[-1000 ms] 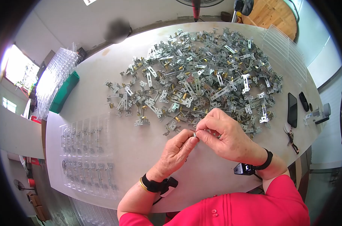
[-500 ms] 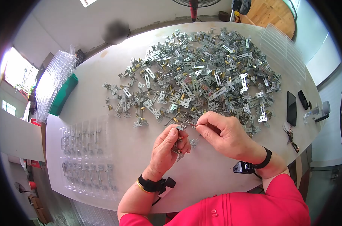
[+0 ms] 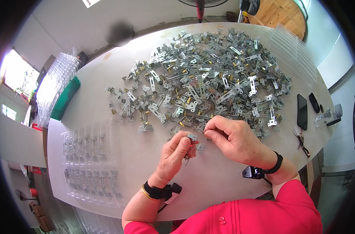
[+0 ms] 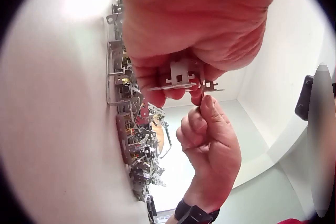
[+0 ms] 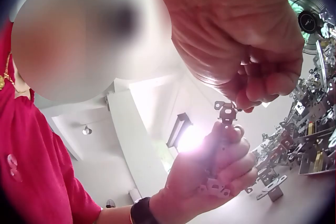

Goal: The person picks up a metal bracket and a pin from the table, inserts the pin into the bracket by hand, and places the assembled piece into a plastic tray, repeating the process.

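Note:
My left hand [image 3: 173, 156] grips a metal bracket [image 3: 192, 137], its thumb across the top. In the right wrist view the bracket's holed end [image 5: 227, 111] sticks up past the fingers, and another holed plate shows at the palm. Just to the right, my right hand [image 3: 240, 142] pinches a small thin piece [image 4: 202, 95] between thumb and forefinger, close to the bracket; the fingertips mostly hide it. A loose bracket [image 3: 201, 148] lies on the table below the hands. The large heap of metal brackets [image 3: 208, 78] spreads just beyond them.
A clear plastic tray [image 3: 112, 134] with rows of brackets lies at left. Behind it, stacked clear trays [image 3: 56, 84] lean over a green bin [image 3: 67, 97]. At right are a phone [image 3: 302, 112], small cutters [image 3: 301, 143] and another clear tray [image 3: 294, 50].
The hands were together a second ago and have since drawn slightly apart. The bracket in the left hand has turned, its end now lower and nearer the thumb. The right hand has barely moved since half a second ago.

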`<state>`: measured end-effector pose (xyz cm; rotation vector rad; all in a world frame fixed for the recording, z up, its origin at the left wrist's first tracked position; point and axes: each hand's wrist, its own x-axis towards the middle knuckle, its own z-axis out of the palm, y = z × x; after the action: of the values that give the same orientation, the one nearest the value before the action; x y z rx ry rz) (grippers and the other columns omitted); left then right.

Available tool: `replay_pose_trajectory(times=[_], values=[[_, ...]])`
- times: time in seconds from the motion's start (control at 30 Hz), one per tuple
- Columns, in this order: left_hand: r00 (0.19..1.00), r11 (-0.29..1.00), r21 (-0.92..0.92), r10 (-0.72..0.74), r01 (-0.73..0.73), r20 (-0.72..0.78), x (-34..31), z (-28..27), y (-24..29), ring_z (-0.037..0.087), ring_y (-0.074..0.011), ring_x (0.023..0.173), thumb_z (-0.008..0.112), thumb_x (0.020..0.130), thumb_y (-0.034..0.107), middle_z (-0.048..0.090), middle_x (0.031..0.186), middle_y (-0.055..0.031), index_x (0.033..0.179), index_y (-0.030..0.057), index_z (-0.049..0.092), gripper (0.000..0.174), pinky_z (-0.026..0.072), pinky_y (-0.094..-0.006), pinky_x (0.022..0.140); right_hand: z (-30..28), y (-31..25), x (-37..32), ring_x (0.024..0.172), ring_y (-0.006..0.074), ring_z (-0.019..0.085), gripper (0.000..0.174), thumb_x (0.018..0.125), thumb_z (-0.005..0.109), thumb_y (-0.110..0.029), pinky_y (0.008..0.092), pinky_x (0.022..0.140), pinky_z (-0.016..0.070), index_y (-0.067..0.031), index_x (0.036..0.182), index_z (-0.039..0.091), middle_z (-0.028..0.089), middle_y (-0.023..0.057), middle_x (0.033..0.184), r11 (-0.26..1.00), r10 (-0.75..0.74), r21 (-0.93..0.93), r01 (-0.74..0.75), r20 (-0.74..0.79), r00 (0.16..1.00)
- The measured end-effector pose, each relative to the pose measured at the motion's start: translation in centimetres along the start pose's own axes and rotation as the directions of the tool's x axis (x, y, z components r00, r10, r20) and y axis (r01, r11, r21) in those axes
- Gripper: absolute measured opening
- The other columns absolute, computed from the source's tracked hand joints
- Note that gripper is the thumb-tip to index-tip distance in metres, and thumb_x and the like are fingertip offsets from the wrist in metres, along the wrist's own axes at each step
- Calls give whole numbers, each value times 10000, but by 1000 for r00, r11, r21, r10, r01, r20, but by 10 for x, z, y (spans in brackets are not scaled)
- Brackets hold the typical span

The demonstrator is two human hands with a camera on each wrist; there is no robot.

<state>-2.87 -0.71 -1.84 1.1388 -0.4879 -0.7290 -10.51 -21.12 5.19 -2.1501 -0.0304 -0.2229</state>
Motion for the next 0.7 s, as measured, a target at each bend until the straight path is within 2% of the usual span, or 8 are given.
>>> replay_pose_trajectory(times=[0.03,0.1,0.17,0.3,0.37,0.47,0.53,0.7], values=[[1000,995,97,-18,18,-2,-1,2,1,530,-143,736,503,1106,371,507,786,-7,1108,7,610,379,466,-305,711,2,2,0,616,287,653,80,991,647,-109,373,578,491,-36,1010,619,663,144,736,1000,-15,23,15,2,1000],[999,996,86,-34,33,15,-2,1,-1,530,-136,742,507,1105,375,518,794,-5,1116,1,612,389,461,-297,708,2,3,-1,619,285,653,82,994,639,-104,372,586,493,-33,1025,613,660,148,734,999,-28,46,28,3,1000],[998,996,77,-48,45,33,-1,-1,-2,529,-129,748,510,1104,379,529,803,-3,1125,-5,615,399,455,-289,706,-2,-1,0,669,215,657,115,1026,598,-117,339,632,505,-24,1092,611,662,118,756,977,153,140,-162,73,985],[998,992,118,-58,53,34,-2,1,-1,525,-122,753,514,1104,381,550,823,-8,1150,3,619,395,447,-281,700,-8,2,3,743,124,630,169,1069,545,-156,295,679,509,-26,1152,613,647,48,802,922,202,277,-270,250,947],[997,987,153,-60,54,40,-3,3,1,527,-119,758,513,1104,381,557,830,-8,1160,7,621,394,445,-277,697,-9,3,5,787,74,595,215,1093,518,-201,265,703,508,-33,1178,623,623,-4,841,796,259,431,-425,391,883],[996,987,149,-64,55,57,-4,3,2,526,-101,763,510,1105,383,559,833,4,1173,21,633,388,443,-265,690,-10,5,8,774,67,584,208,1092,531,-222,257,706,509,-44,1137,629,612,-19,840,759,262,458,-462,434,862],[995,960,279,-35,7,95,-5,1,2,468,-67,749,530,1105,340,527,837,31,1128,35,640,326,417,-248,667,-8,4,7,766,65,576,202,1090,541,-229,258,698,503,-48,1110,628,610,-18,837,783,259,443,-438,408,876],[988,935,351,0,-55,155,-4,4,6,527,-71,768,573,1086,301,584,866,17,1179,19,649,307,443,-240,692,-4,13,5,725,66,534,190,1080,577,-239,264,667,468,-59,1039,620,599,-24,824,831,197,429,-353,368,909]])
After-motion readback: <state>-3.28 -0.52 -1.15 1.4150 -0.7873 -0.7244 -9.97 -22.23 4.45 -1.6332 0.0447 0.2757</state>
